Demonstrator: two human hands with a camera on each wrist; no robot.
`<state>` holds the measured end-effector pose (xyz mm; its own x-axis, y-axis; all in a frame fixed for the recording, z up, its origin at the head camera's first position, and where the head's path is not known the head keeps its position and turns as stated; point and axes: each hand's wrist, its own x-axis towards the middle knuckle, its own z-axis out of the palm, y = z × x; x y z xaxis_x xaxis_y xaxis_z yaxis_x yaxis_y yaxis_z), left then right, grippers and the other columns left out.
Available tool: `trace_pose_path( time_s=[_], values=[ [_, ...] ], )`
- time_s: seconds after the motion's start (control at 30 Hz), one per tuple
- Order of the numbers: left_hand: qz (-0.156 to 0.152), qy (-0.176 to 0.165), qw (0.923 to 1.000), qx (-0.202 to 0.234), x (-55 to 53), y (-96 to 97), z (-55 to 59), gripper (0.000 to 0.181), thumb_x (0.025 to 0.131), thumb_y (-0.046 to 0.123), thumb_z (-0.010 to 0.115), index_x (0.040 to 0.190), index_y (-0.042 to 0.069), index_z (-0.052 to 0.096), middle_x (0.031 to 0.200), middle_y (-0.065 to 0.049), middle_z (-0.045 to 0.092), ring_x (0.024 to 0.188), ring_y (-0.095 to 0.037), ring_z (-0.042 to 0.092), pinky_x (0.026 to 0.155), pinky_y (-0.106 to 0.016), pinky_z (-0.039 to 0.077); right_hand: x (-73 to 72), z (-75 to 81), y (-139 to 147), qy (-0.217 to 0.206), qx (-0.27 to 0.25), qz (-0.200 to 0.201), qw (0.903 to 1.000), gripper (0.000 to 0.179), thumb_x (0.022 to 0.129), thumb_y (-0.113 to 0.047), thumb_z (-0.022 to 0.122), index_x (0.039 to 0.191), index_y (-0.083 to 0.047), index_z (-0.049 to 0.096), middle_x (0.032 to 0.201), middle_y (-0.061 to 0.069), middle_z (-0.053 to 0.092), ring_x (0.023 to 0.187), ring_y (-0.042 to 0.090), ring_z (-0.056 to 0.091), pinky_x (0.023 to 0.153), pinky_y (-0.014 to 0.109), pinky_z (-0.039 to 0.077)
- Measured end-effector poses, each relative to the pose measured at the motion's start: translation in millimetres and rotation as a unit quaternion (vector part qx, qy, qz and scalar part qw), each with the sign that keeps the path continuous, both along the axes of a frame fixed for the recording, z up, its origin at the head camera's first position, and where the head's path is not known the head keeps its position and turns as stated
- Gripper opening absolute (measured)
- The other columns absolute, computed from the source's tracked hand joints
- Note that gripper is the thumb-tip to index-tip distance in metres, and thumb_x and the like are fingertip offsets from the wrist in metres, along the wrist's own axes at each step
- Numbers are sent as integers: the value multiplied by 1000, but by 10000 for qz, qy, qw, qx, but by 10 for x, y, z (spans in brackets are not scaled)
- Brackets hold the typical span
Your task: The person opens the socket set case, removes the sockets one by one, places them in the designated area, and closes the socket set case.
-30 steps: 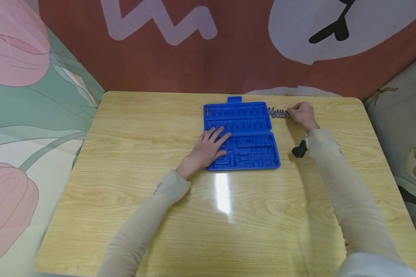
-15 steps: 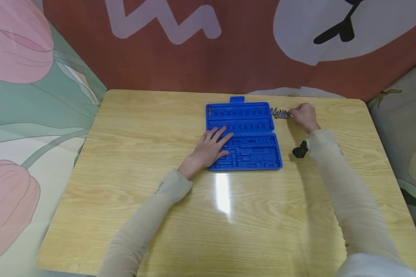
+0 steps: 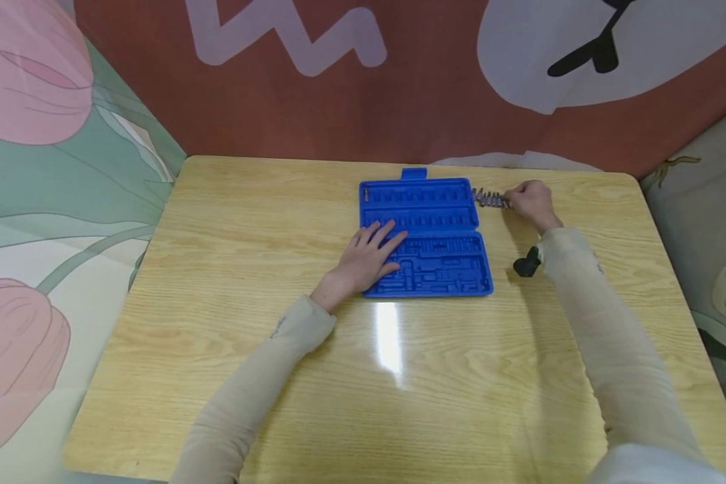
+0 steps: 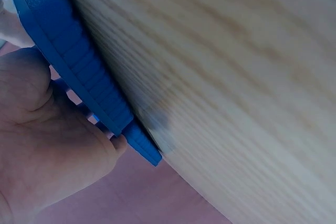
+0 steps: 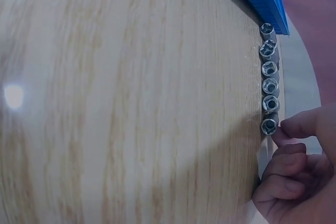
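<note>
A blue plastic socket-set case point(image 3: 438, 265) lies unfolded on the wooden table. My left hand point(image 3: 363, 259) rests on its left side with fingers spread, across the hinge area. Short metal sockets point(image 3: 487, 198) lie side by side in a row off the case's upper right edge. At the right end of that row, my right hand point(image 3: 532, 202) pinches the last socket point(image 5: 269, 126) between thumb and index finger, the other fingers curled. The right wrist view shows the sockets' hollow ends. In the left wrist view, the left palm point(image 4: 47, 135) lies along the case's edge point(image 4: 79, 61).
One small metal piece point(image 3: 366, 195) sits in the upper left slot of the case; other moulded slots show bare blue. The wooden table point(image 3: 248, 228) meets a reddish-brown printed backdrop point(image 3: 399, 121) at its far edge. A black wrist device point(image 3: 526, 262) hangs below the right cuff.
The right hand stays at the row's right end; its pinched socket, slightly apart half a second ago, now sits close to the others. The left hand keeps its place on the case.
</note>
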<state>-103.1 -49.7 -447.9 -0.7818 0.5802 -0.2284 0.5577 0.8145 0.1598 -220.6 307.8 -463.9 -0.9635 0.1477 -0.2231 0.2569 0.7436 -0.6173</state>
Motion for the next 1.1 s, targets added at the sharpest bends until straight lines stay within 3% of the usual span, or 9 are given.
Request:
trace_pose_path(
  time_s=[0.23,0.47,0.57,0.73,0.93,1.1],
  values=[
    [-12,-49,10000,65,-9,-8,-10,62,103,45,36,157,22,14,161,-10,7,145,-33,8,116,-48,9,0,28,-15,-136,-1,-11,9999,39,95,-22,52,59,-8,51,48,-2,44,42,12,35,42,31,32],
    [-11,-35,10000,-18,-1,-8,27,62,103,46,36,156,23,14,161,-9,7,146,-33,8,116,-47,10,-13,21,0,-152,-10,11,9999,41,94,-25,55,58,-7,58,46,-2,46,41,12,36,41,31,32],
    [-10,-29,10000,-33,-1,-6,22,62,103,46,36,156,23,13,161,-9,7,146,-33,8,116,-47,10,-4,15,12,-31,-4,51,10000,38,93,-25,56,64,-2,63,48,-1,51,41,12,37,40,30,32],
    [25,-12,10000,-52,-8,-4,16,62,103,46,36,157,24,13,161,-9,7,146,-32,8,116,-46,10,11,10,5,112,38,103,9999,36,94,-25,55,91,9,68,61,5,59,48,13,43,44,30,36],
    [25,-22,10000,-55,-11,-1,9,62,103,46,36,157,23,13,161,-9,7,146,-32,8,116,-47,10,12,11,-12,72,74,36,9999,42,95,-29,50,112,7,64,100,19,62,66,16,49,54,28,40],
    [12,-14,10000,-78,-4,-1,13,62,103,46,36,157,23,12,161,-9,7,146,-32,8,116,-47,10,7,-1,-1,30,-8,-81,10000,44,96,-31,49,117,5,63,107,20,60,71,18,49,56,27,41]
  ],
)
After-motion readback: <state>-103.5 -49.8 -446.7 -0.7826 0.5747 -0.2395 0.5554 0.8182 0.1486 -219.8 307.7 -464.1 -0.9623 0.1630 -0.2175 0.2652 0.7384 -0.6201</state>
